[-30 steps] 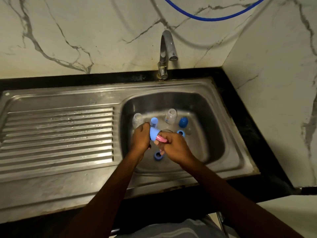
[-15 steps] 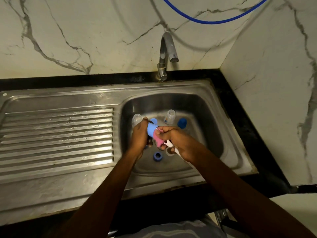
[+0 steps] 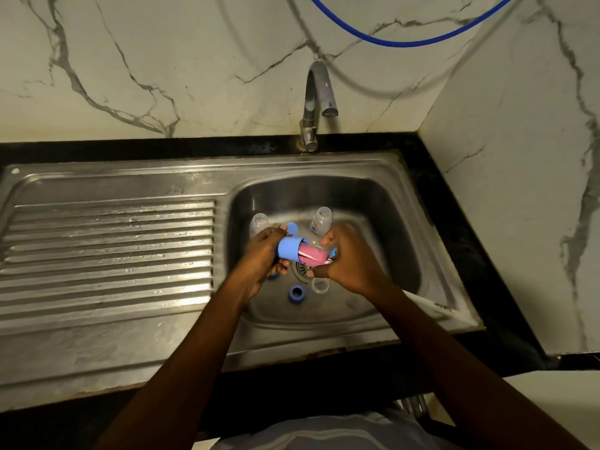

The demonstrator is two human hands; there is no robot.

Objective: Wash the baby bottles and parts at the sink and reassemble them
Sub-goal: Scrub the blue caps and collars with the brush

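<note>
Left hand (image 3: 263, 254) curls its fingers round a light-blue cylindrical cap (image 3: 288, 248); right hand (image 3: 347, 261) grips the pink sponge brush (image 3: 313, 254) entering the cap's mouth.

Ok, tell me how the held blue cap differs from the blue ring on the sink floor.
The blue cap is gripped by the left hand, tipped sideways, with the pink brush in it; the blue ring lies flat on the basin floor, untouched. The cap looks taller than the ring. Both are blue.

The right hand (image 3: 350, 261) hides the pink brush's (image 3: 313, 253) far end.
</note>
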